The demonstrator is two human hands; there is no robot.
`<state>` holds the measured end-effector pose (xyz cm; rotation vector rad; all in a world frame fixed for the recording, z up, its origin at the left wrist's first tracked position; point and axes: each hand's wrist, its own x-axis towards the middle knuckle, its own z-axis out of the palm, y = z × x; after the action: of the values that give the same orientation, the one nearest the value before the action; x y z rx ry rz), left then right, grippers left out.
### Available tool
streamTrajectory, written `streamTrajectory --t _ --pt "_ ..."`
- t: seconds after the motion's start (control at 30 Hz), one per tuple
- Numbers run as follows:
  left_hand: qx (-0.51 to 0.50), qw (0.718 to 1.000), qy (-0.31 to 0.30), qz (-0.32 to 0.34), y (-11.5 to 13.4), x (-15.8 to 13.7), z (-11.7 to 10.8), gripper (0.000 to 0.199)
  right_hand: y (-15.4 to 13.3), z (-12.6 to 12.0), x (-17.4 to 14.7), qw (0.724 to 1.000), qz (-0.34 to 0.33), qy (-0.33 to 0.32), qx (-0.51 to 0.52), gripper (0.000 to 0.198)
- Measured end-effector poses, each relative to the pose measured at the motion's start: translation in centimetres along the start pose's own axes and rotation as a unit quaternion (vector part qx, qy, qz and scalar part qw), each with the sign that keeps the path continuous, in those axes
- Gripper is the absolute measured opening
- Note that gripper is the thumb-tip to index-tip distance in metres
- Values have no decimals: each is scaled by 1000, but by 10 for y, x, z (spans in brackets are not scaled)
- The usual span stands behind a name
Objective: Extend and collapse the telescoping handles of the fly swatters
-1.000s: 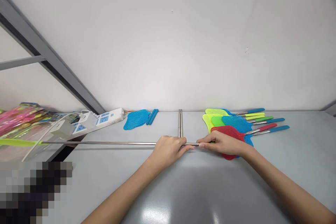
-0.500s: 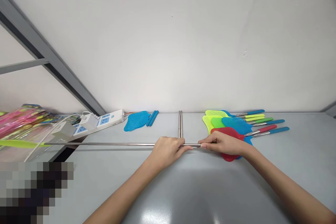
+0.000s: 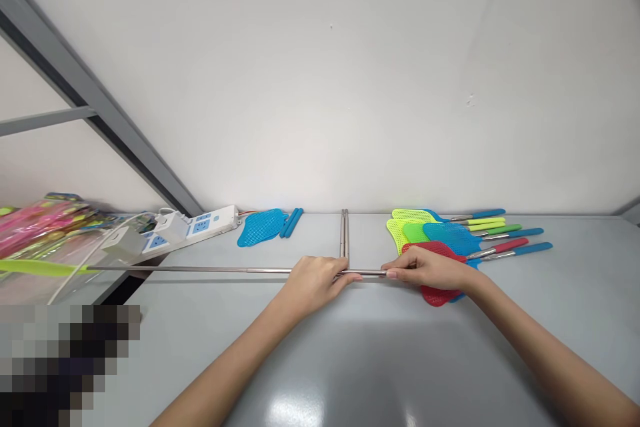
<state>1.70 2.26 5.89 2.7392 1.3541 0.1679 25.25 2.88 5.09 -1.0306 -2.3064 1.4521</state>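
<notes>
- Grasps the metal rod (image 3: 220,269) with both hands, level across the left and middle of the frame: left hand (image 3: 320,277) wrapped around it, right hand (image 3: 420,267) pinching its right end.
- Ends in a lime-green piece (image 3: 40,268) at far left, with a white cable (image 3: 63,288) crossing it.
- Just above the left hand, two metal tubes (image 3: 344,233) side by side.
- Behind the right hand, a red swatter (image 3: 439,299), partly covered, among other swatters (image 3: 447,235).
- Left of center, a blue swatter head (image 3: 263,227) beside two blue handles (image 3: 291,223).
- Farther left, a white power strip (image 3: 223,220) near the rod, then plastic-wrapped packages (image 3: 50,227).
</notes>
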Motion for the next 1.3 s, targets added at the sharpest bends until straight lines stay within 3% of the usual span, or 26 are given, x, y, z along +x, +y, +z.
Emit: streamTrajectory --t 0.43,0.8,1.3 --pt "17 1000 6 -5 -4 -2 -1 43 -5 -3 -3 1000 10 -1 -3 43" --pt "33 999 20 -4 -6 -11 4 44 7 -5 -6 985 32 -70 152 37" --pt "47 998 33 11 -12 -12 5 43 18 -8 -8 978 63 -67 187 33"
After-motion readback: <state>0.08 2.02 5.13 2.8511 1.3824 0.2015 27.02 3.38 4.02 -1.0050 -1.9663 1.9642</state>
